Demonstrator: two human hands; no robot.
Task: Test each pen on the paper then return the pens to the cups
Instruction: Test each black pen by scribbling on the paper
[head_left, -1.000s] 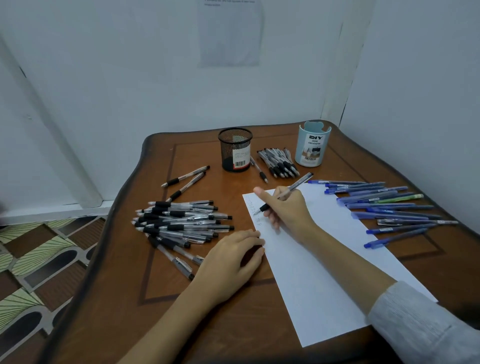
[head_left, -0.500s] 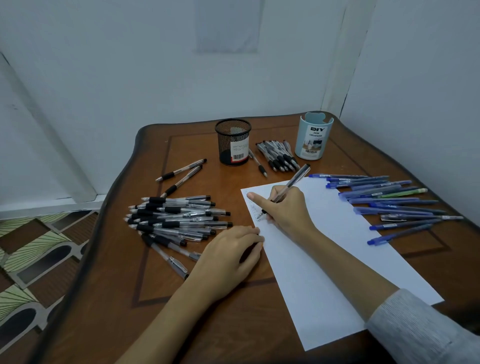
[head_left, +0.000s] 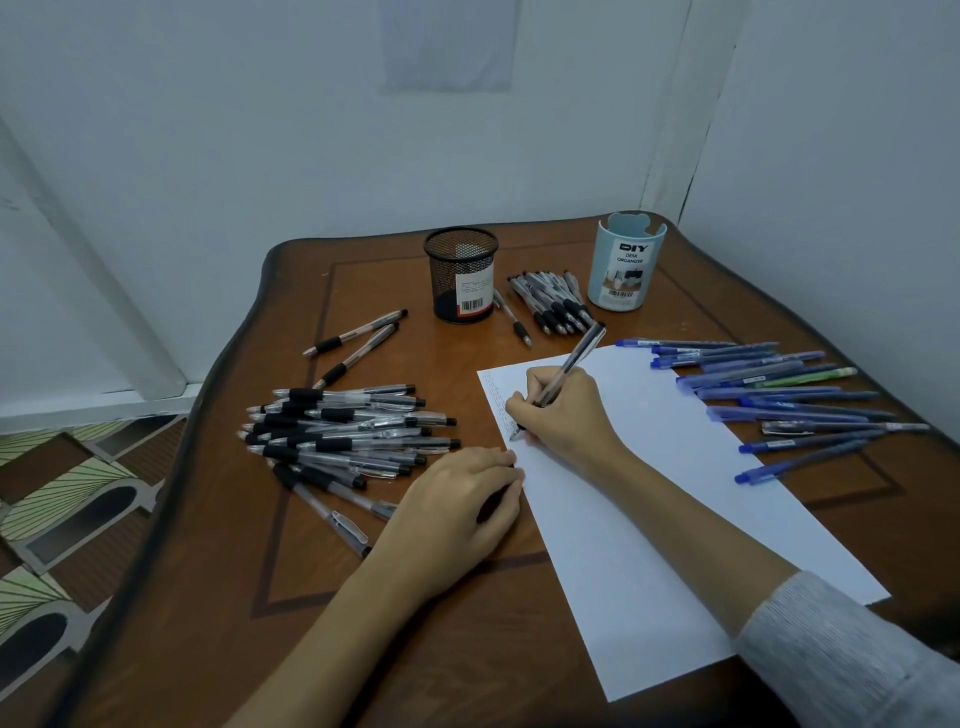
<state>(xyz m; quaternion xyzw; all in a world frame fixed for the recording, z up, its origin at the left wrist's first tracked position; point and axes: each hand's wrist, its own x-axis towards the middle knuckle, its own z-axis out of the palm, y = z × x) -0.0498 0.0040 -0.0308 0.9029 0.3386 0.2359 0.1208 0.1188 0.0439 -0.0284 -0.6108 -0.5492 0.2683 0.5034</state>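
The right hand (head_left: 569, 413) has slid nearer along the left edge of the paper (head_left: 649, 519), taking the pen (head_left: 577, 356) with it; the tip now touches the sheet further from the far left corner, at the near end of a column of faint marks (head_left: 496, 400); the barrel stands steeper than a second ago; the gap to the left hand (head_left: 457, 512) has narrowed
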